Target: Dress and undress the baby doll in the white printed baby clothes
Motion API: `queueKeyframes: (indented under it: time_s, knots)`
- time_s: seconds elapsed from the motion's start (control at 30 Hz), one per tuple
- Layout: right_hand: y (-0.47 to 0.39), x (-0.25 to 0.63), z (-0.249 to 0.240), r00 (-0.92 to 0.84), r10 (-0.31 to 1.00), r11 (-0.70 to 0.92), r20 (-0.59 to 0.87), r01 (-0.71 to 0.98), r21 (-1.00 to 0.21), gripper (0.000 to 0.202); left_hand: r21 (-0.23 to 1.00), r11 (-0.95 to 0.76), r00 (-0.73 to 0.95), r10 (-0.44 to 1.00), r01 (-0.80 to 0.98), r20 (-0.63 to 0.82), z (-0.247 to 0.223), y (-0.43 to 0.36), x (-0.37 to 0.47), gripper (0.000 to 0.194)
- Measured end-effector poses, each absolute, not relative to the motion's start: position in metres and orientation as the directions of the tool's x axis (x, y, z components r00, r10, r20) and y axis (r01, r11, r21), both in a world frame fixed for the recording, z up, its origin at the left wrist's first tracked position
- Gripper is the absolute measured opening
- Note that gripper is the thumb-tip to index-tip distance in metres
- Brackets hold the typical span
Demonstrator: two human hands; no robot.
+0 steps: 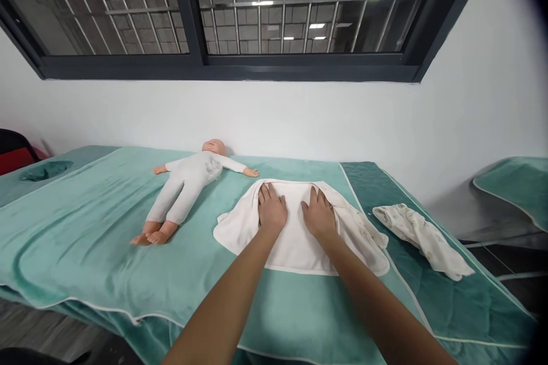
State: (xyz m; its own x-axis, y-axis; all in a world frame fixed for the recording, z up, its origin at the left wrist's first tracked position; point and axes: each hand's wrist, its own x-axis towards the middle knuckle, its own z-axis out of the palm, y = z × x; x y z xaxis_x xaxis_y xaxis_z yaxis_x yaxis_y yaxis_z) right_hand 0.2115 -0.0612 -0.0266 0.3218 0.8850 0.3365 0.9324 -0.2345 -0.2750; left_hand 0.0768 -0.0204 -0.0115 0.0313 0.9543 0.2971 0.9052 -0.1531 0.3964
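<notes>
A white cloth (pixel 297 248) lies spread on the green bed cover, its side parts loosely rumpled; whether it is a garment or a small blanket I cannot tell. My left hand (pixel 272 211) rests flat on its left half, fingers pointing to the far edge. Beside it, my right hand (pixel 319 215) lies on the right half with its fingers stretched out, close to a fold. Neither hand grips anything. To the left of the cloth a baby doll (pixel 188 177) in a white bodysuit is on its back, arms out and feet towards me.
A crumpled, patterned white cloth (pixel 422 239) sits on the darker green strip at the right. The green cover (pixel 85 228) drapes over the bed's front edge. Behind stand a white wall (pixel 299 120) and a dark-framed window (pixel 299 68). A green padded seat (pixel 518 185) is at far right.
</notes>
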Motion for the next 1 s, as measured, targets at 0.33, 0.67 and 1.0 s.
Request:
queueKeyframes:
  time_s: [0.33,0.67,1.0]
  knots:
    - [-0.017,0.232,-0.026,0.333,0.894,-0.261,0.301,0.931,-0.255,0.066,0.351,-0.153,0.058,0.963,0.924,0.265,-0.011,0.023,0.095,0.065]
    - [-0.009,0.238,-0.032,0.336,0.866,-0.257,0.371,0.934,-0.248,0.069,0.334,-0.257,0.08,0.883,0.907,0.462,-0.027,0.037,0.1,0.063]
    - [0.002,0.243,-0.041,0.32,0.929,-0.269,0.186,0.928,-0.258,0.078,0.318,-0.141,0.086,0.98,0.938,0.181,-0.028,0.043,0.107,0.067]
